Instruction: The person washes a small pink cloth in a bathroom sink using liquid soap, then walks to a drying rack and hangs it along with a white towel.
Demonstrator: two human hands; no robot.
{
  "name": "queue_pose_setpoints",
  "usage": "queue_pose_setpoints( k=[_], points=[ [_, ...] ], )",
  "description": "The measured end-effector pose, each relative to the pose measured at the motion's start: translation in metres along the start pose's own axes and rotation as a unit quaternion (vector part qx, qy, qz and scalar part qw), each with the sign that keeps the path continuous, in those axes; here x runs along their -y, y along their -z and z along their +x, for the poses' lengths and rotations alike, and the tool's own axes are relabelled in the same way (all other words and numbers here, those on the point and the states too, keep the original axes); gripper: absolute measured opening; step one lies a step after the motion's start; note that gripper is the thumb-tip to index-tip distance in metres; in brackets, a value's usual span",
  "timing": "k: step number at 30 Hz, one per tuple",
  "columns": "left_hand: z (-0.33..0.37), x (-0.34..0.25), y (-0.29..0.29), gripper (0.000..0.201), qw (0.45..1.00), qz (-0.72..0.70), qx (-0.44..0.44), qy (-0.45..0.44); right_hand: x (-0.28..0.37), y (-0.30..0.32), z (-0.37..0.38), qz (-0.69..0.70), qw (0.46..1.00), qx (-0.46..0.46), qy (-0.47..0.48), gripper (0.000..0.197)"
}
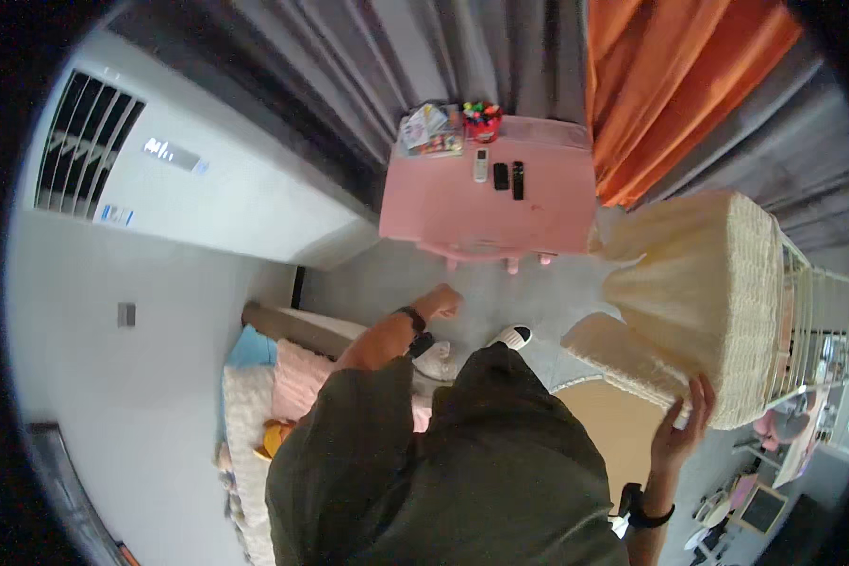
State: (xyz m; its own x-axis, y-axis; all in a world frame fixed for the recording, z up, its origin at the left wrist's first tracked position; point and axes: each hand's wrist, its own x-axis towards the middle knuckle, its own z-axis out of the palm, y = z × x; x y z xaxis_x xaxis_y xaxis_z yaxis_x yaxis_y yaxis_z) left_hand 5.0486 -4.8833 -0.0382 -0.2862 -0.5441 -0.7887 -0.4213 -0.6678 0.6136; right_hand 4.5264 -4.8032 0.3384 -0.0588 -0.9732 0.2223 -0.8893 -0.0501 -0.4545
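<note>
A cream cloth cover (674, 283) with a woven textured edge drapes over a metal-framed rack at the right, and one flap hangs out toward my legs. My right hand (686, 424) is at the near lower edge of this cover, thumb and fingers closed on the cloth. My left hand (441, 302) hangs over the floor in front of me, fingers curled in, with nothing visible in them. Under that forearm is a bed or couch with a pink blanket (302, 385). My shoe (513, 336) shows on the grey floor, just right of the left hand.
Ahead stands a pink table (443, 203) bearing a white remote (481, 165), a black remote (518, 180) and a red pen cup (482, 124). A tall white air conditioner (226, 179) is at left. An orange curtain (679, 85) hangs behind. A tan round mat (618, 424) lies at right.
</note>
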Motion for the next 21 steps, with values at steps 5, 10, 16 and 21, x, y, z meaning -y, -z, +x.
queue_pose_setpoints(
  k=[5, 10, 16, 21],
  points=[
    [-0.059, 0.112, -0.005, 0.019, 0.97, -0.141, -0.121, 0.158, -0.037, -0.095, 0.005, 0.048, 0.984, 0.171, -0.037, 0.043],
    [-0.048, 0.207, 0.056, 0.022, 0.921, -0.251, -0.235, 0.185, -0.099, -0.188, 0.0, -0.324, 0.912, 0.243, 0.062, 0.056],
    [-0.024, 0.212, 0.096, 0.032, 0.928, -0.188, -0.262, 0.188, -0.085, -0.294, 0.058, -0.115, 0.941, 0.3, 0.102, 0.062],
    [-0.002, 0.134, 0.116, 0.043, 0.927, -0.085, -0.316, 0.185, -0.219, -0.372, 0.102, -0.281, 0.811, 0.5, -0.116, 0.051]
  ],
)
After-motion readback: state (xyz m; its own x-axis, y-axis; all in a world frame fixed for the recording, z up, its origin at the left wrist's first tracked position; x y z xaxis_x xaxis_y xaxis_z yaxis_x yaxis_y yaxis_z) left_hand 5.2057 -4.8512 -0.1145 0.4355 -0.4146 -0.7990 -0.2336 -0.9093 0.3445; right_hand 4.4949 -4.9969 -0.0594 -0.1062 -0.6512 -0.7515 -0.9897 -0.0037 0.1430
